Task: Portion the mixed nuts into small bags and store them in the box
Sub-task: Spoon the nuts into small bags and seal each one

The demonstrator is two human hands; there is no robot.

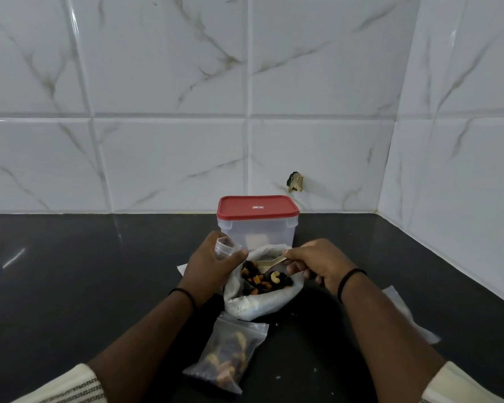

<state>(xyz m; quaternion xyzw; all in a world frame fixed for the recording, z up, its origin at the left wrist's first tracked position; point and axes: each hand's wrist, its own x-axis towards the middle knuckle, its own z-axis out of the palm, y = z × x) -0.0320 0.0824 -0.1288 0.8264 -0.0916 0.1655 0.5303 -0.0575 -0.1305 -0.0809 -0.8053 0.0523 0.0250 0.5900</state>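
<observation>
Our left hand (208, 264) grips a small empty clear plastic bag (224, 248); our right hand (313, 264) pinches a pale wooden spoon (269, 261) over the open white bag of mixed nuts (262, 289). A filled zip bag (230, 356) lies nearer us, and the red-lidded clear plastic box (258, 222) stands closed behind.

Even, cool, fairly dim light. Soft sheen on the white tiled wall (169, 82), brightest on its upper right. Streaky glare on the black table (56, 271) toward its left edge. Broad soft shadow on the table near its front edge. Wide-angle bend: grout lines bow toward the frame edges. Filled small bag (227, 356) and sleeves (70, 385) slightly blurred; centre sharper.
</observation>
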